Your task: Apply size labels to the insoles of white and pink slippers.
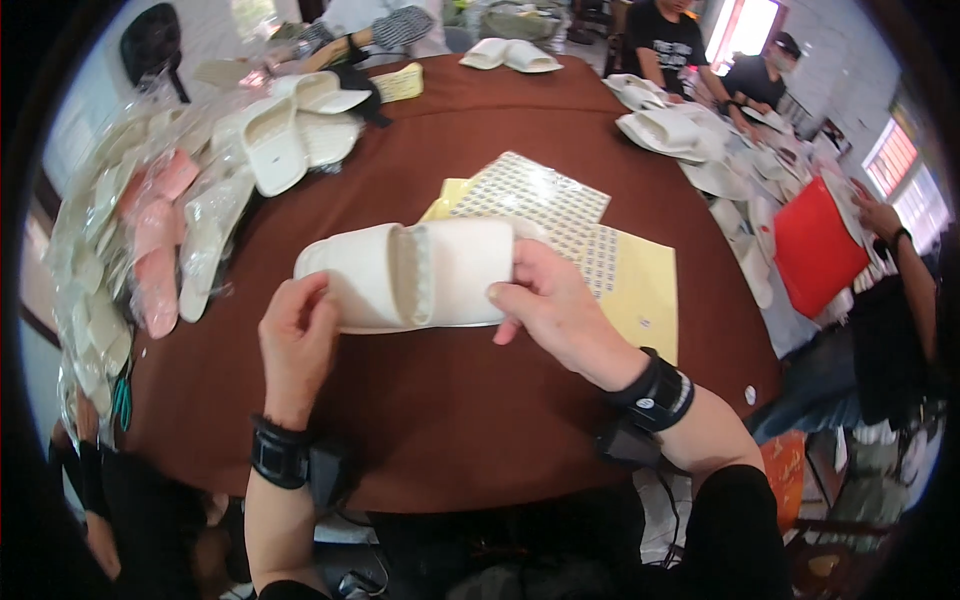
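Over the middle of the brown-covered table, a pair of white slippers lies end to end in my hands, the open sides of their wide straps facing each other. My left hand is closed on the lower left edge of the left slipper. Around the far end of the right slipper, my right hand is closed with the thumb on top and fingers partly hidden beneath. Just beyond are a sheet of small printed stickers and yellow backing paper, partly covered by the slippers and right hand.
Bagged white slippers and pink slippers pile up along the left edge. More white slippers line the right edge, near a red bag beside a person's arm. Another pair stands at the far edge. Other people work around the brown table.
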Available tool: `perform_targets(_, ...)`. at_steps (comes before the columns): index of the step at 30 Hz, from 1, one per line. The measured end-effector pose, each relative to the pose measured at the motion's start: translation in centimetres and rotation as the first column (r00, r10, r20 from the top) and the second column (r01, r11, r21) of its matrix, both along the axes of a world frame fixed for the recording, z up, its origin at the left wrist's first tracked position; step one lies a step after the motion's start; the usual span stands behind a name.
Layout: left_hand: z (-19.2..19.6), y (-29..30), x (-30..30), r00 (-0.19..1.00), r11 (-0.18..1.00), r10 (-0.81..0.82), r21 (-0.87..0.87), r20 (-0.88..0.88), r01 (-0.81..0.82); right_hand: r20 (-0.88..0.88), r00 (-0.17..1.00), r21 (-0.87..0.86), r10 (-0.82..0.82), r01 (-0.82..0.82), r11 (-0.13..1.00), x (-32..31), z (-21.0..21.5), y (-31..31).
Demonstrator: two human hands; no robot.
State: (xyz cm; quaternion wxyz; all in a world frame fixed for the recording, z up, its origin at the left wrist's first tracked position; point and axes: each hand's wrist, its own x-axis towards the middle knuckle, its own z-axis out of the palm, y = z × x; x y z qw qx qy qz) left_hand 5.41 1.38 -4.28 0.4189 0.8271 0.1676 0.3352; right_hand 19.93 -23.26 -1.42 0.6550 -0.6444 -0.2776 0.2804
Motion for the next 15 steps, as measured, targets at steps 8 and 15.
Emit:
perform_targets(8, 0.7, 1.3, -0.8, 0.960, 0.977, 0.059, -0.211, 0.273, 0.000, -0.021, 0.998, 0.036, -0.067, 0.067, 0.997, 0.3, 2.2, -1.7)
perform_targets(15, 0.0, 1.9, -0.6, 0.966, 0.954, 0.093, -0.300, 0.241, -0.017, -0.062, 0.989, 0.251, -0.132, 0.143, 0.957, 2.4, 4.4, -3.8)
